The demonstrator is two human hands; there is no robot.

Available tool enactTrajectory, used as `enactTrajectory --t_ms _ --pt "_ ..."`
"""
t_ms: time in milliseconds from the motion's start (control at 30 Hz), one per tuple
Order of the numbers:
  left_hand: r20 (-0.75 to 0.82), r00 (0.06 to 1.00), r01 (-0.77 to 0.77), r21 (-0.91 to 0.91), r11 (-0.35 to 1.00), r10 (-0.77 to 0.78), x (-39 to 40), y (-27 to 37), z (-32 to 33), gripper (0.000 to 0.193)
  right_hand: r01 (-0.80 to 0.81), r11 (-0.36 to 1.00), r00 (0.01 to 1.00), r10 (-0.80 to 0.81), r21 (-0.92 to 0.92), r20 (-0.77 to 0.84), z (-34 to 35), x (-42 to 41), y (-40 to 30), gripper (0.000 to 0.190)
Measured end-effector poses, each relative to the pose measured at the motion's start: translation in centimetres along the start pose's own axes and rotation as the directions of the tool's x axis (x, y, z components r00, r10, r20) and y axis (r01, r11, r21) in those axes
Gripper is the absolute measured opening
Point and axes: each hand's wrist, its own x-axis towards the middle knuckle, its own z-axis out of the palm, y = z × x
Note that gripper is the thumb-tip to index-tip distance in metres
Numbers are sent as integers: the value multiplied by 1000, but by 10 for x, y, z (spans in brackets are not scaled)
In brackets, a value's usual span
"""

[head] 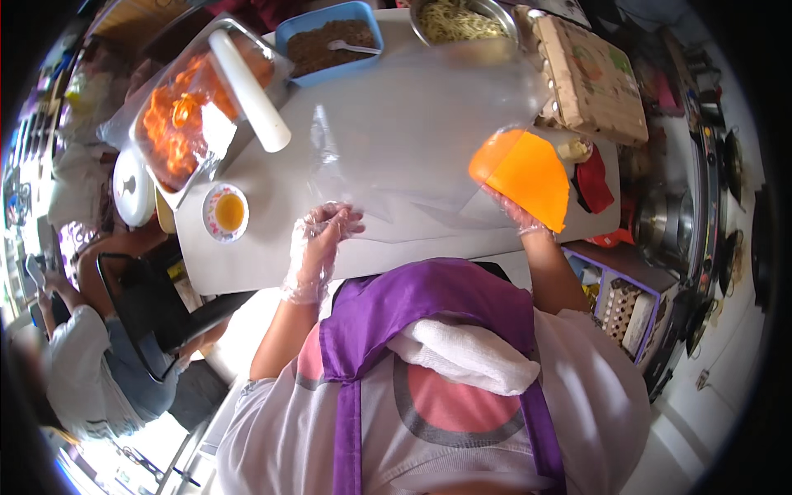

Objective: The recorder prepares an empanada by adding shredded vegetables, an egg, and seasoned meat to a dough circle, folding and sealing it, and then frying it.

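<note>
My right hand (518, 213), in a clear plastic glove, holds a folded orange sheet of dough (532, 176) with a rounded edge. The dough is raised above the right side of the table, and most of the fingers are hidden under it. Clear plastic film (427, 204) spreads between my hands and overlaps the dough's upper left part. My left hand (325, 226), gloved the same way, pinches the near left part of the film with thumb and fingers together. A crumpled strip of film (323, 145) shines just beyond it.
On the white table (247, 272) are a plastic-covered tray of orange dough (179, 136), a white rolling pin (250, 93), a bowl of yellow liquid (226, 212), a blue tub of brown filling (331, 46), a bowl of pale shreds (461, 21) and egg cartons (591, 80). A person (93, 365) sits at left.
</note>
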Motion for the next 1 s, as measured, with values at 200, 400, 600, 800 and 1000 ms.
enactTrajectory --t_ms 200,400,600,800,1000 --pt "-259 916 320 8 947 -307 -1 -51 -47 41 41 998 997 -44 -54 -63 5 -1 4 58" --pt "-494 846 286 105 952 -200 -4 -84 -68 46 9 996 999 -12 -91 -35 17 11 15 57" --pt "-577 686 243 756 608 443 -17 -79 -61 59 -60 997 998 59 -50 -17 9 29 30 56" --pt "-836 421 151 447 882 352 2 -62 -178 69 -89 995 987 84 -33 -135 1 49 47 53" --pt "-718 688 -60 92 994 108 6 -20 -200 29 -13 982 919 -63 -190 -390 22 62 72 55"
